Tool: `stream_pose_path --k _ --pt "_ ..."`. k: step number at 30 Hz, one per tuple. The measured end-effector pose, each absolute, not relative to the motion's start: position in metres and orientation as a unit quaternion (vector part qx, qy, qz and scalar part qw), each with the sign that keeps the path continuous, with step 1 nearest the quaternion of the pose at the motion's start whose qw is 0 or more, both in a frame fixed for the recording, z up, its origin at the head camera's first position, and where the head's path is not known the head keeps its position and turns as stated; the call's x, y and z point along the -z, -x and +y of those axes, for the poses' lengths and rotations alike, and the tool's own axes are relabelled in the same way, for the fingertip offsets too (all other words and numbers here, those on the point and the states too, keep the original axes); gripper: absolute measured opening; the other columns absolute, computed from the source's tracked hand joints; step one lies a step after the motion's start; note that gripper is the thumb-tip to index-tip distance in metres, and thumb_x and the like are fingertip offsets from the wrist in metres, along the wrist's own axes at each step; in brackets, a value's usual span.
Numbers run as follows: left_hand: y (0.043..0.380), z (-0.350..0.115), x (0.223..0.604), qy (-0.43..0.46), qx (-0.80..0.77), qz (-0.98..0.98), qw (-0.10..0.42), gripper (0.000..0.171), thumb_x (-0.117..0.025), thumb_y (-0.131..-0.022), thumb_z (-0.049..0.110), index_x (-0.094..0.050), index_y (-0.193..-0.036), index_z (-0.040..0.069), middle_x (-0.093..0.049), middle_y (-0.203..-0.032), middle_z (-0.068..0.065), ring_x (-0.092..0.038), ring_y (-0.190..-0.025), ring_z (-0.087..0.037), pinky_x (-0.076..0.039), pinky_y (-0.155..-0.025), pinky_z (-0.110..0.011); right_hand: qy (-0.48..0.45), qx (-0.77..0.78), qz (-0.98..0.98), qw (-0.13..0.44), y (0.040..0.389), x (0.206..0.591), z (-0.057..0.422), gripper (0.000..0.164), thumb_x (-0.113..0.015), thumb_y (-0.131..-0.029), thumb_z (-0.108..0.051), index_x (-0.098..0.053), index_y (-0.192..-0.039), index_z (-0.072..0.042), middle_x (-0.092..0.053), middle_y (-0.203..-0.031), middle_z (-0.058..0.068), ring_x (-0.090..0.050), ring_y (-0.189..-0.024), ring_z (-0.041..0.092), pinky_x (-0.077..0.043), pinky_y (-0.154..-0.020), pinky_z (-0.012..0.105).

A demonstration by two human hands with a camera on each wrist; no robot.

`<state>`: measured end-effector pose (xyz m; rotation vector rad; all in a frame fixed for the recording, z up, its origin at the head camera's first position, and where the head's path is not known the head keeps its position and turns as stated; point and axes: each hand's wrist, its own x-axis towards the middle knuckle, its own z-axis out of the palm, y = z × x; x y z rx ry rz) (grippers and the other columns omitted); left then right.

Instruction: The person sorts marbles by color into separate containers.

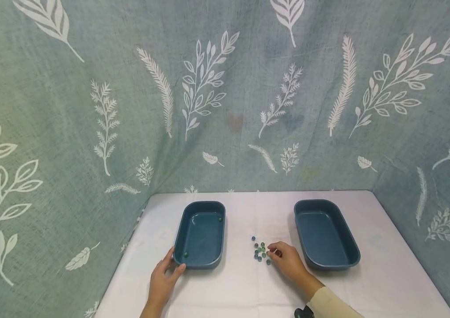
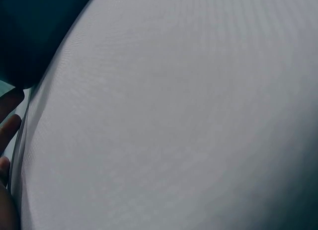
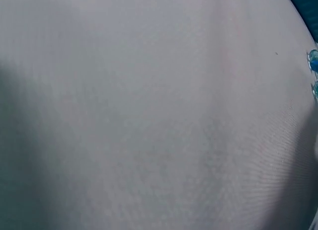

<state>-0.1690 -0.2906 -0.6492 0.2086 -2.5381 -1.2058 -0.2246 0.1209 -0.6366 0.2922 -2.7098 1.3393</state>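
Note:
My left hand [image 1: 162, 280] is at the near-left corner of the left blue tray [image 1: 205, 266], its thumb at the near rim and its fingers along the left side. In the left wrist view, fingers [image 2: 11, 103] reach the outside of that tray's corner. My right hand [image 1: 288, 261], fingers bent, is over the right edge of a loose group of blue and green glass marbles [image 1: 259, 259]. One dark marble [image 1: 267, 253] is right at its fingertips; whether they pinch it is not clear. Two green marbles [image 1: 186, 254] lie apart inside the left tray.
Beyond the right hand stands a second blue tray [image 1: 320, 229] with no marbles visible in it. Both trays rest on a white cloth-covered table [image 1: 241, 291]. Green leaf-patterned fabric [image 1: 225, 110] hangs behind and at both sides.

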Motion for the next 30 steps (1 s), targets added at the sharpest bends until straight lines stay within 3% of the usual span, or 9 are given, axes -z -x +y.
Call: stream_pose_path --k 22,30 --pt "0.173 -0.293 0.651 -0.080 0.430 -0.886 0.153 0.074 -0.079 -0.080 0.043 -0.048 -0.145 0.026 -0.068 -0.112 -0.007 -0.053 -0.119 -0.029 -0.042 -0.101 -0.051 -0.123 -0.416 -0.898 0.076 0.223 0.647 0.107 0.021 -0.078 -0.080 -0.004 -0.072 -0.096 -0.016 -0.065 -0.090 -0.011 -0.059 -0.080 0.007 -0.053 -0.071 0.029" --pt "0.170 -0.292 0.651 -0.084 0.433 -0.885 0.148 0.073 -0.078 -0.081 0.044 -0.048 -0.145 0.027 -0.068 -0.114 -0.009 -0.052 -0.121 -0.030 -0.042 -0.101 -0.051 -0.118 -0.385 -0.913 0.063 0.226 0.648 0.103 0.020 -0.078 -0.080 -0.010 -0.071 -0.098 -0.017 -0.066 -0.093 -0.009 -0.058 -0.081 0.006 -0.052 -0.071 0.029"
